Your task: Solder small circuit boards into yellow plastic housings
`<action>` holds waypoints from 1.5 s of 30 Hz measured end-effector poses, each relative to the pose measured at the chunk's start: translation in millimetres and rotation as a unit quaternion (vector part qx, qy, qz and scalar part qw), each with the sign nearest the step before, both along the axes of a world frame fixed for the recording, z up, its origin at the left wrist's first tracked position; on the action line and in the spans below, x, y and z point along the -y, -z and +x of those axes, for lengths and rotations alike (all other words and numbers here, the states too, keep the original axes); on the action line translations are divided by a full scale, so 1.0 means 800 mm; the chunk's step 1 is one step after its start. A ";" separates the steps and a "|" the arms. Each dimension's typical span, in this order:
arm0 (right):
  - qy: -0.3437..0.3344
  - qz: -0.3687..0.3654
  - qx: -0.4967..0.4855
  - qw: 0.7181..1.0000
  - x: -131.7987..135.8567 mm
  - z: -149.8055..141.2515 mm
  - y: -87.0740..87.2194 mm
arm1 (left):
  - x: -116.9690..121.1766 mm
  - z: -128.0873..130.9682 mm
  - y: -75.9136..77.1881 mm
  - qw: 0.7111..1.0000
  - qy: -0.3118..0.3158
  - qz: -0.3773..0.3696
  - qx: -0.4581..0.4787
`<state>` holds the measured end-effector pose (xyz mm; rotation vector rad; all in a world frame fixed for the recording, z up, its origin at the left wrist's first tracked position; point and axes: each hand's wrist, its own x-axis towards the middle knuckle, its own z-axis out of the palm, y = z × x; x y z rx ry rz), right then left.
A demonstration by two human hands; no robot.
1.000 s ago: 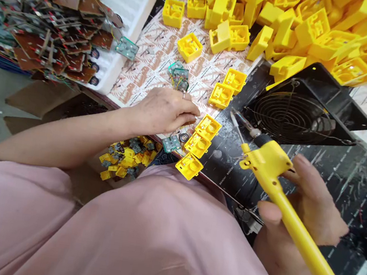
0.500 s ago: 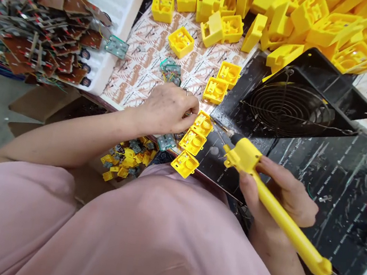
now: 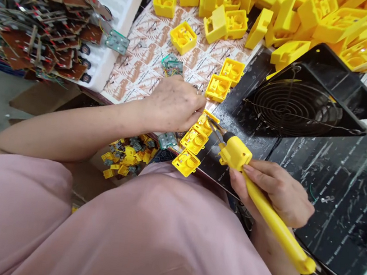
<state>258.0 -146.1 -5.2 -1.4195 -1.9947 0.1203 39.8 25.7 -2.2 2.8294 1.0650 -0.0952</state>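
Observation:
My right hand grips a yellow soldering iron, its tip slanting up and left into the topmost of three small yellow plastic cases set in a row. Beside that case, my left hand is closed in a pinch. Whatever the fingers hold is hidden behind them. Below in the row lie a second case and a third case, open side up with thin wires inside. A green circuit board rests left of them, under my left wrist. Another circuit board lies just beyond my left hand.
A black fan with a wire guard stands on the dark bench. Two yellow cases sit near it, and a large heap of them lies behind. On the left a white foam tray bears piled circuit boards. A box of parts is below.
My right hand has brought the soldering iron left, so its tip now reaches the topmost case. My left hand stays pinched beside it, slightly farther right in view.

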 end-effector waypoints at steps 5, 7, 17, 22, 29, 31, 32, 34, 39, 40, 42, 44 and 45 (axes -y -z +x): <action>0.048 0.055 -0.059 0.996 0.007 0.009 0.006 | 0.000 0.001 -0.001 1.000 0.015 0.011 0.007; 0.051 0.042 -0.062 0.996 0.009 0.010 0.010 | -0.001 0.002 -0.002 1.000 0.015 0.022 -0.006; 0.040 0.062 -0.113 0.991 0.004 0.001 0.014 | 0.002 -0.009 0.002 0.997 0.051 0.047 0.019; 0.091 0.064 -0.103 0.988 0.011 0.001 0.015 | -0.002 -0.019 0.026 0.991 0.038 0.035 0.120; 0.058 0.042 -0.130 0.989 0.012 -0.004 0.005 | -0.005 -0.020 0.024 0.993 0.057 -0.001 0.105; 0.047 0.018 -0.114 0.992 0.012 -0.003 0.001 | -0.006 -0.018 0.017 0.995 0.058 -0.021 0.084; 0.041 0.009 -0.098 0.994 0.012 -0.003 -0.001 | -0.007 -0.017 0.014 0.995 0.059 -0.031 0.071; 0.028 0.004 -0.065 0.997 0.012 -0.001 -0.003 | -0.009 -0.012 0.007 0.996 0.065 -0.049 0.044; -0.036 0.024 -0.077 0.996 0.008 0.003 0.002 | -0.013 0.000 -0.007 0.995 0.074 -0.063 -0.021; -0.040 0.026 -0.068 0.997 0.007 0.004 0.003 | -0.013 0.002 -0.009 0.995 0.074 -0.061 -0.027; -0.041 0.031 -0.047 0.998 0.003 0.004 0.004 | -0.013 0.004 -0.010 0.995 0.074 -0.056 -0.032; -0.049 0.052 -0.034 0.997 -0.001 0.003 0.002 | -0.014 0.005 -0.009 0.995 0.075 -0.051 -0.029; -0.058 0.058 -0.029 0.996 -0.003 0.002 -0.001 | -0.014 0.005 -0.008 0.996 0.076 -0.049 -0.026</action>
